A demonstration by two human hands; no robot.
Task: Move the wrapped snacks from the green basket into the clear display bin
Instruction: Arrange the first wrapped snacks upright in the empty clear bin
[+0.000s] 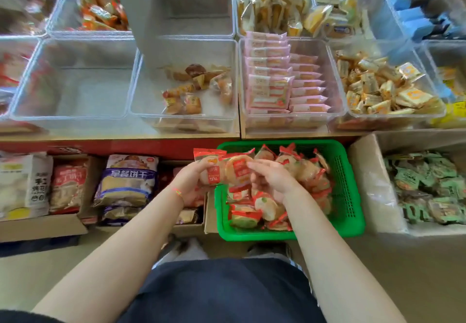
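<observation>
Head view: your head camera looks forward and steeply down, close over the green basket (349,186).
Shared views: only this one.

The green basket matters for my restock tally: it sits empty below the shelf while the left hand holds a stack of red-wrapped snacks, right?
Not empty. The head view shows the green basket still heaped with red-wrapped snacks. The rest stands: it sits below the shelf, and the left hand holds a stack of them.

pink flat wrapped wafer packs (282,80) are stacked in rows; green wrapped sweets (428,184) are heaped in a white box (365,186).
</observation>
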